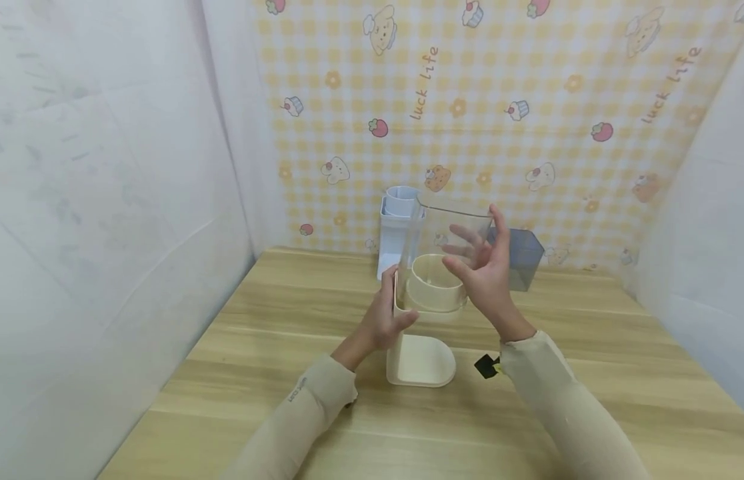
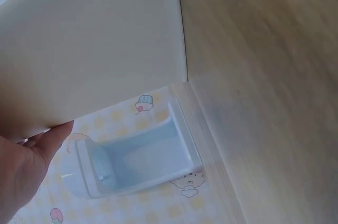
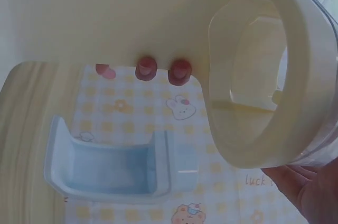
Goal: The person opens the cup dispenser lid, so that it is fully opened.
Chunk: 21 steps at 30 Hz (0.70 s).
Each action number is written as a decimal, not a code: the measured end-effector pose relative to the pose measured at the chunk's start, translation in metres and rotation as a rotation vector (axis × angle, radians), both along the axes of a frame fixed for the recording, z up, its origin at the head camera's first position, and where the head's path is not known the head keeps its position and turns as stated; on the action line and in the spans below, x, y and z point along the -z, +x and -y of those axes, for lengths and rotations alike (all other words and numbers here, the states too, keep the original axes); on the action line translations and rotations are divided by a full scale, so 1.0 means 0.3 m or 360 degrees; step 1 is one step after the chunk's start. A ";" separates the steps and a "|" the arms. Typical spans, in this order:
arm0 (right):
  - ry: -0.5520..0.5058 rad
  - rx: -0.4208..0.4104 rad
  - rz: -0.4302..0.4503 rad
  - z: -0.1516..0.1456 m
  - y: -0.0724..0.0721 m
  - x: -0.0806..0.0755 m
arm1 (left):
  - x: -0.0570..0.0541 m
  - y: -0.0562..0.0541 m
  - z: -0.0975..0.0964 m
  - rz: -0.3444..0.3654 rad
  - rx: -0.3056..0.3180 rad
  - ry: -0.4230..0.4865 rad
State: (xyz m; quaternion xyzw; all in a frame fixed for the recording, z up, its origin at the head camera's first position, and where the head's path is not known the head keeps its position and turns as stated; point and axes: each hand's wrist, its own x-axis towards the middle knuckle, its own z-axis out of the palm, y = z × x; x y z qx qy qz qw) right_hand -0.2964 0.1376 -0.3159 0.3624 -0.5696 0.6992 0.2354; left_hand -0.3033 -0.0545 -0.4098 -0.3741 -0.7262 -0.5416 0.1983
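Observation:
A cream stand (image 1: 421, 360) with a flat rounded foot and a ring-shaped top stands on the table. My left hand (image 1: 384, 317) grips its upright back panel (image 2: 105, 39), thumb on the near side. Two of that hand's fingertips (image 3: 179, 72) show past the panel's edge in the right wrist view. A clear, open-topped container (image 1: 435, 223) sits at the ring (image 1: 441, 297) of the stand, its walls rising above it. My right hand (image 1: 489, 277) holds the container from the right, thumb in front and fingers seen through the clear wall.
Behind, a light blue stand (image 1: 393, 237) of similar shape stands by the checked backdrop (image 1: 336, 147). A blue-grey translucent box (image 1: 526, 257) is at the back right. White curtains (image 1: 138, 180) flank the wooden table (image 1: 276, 333). A small black item (image 1: 486, 366) is by my right sleeve.

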 end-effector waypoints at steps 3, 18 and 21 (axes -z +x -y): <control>-0.0025 -0.0018 0.0033 0.000 0.001 -0.006 | 0.000 0.001 -0.001 0.0002 -0.0007 0.0004; -0.0270 -0.0111 -0.0054 -0.035 0.016 -0.066 | -0.002 0.002 -0.006 0.0026 -0.0005 0.0038; -0.0317 -0.0109 -0.0081 -0.055 0.026 -0.078 | 0.000 0.003 -0.002 0.0036 -0.0009 0.0035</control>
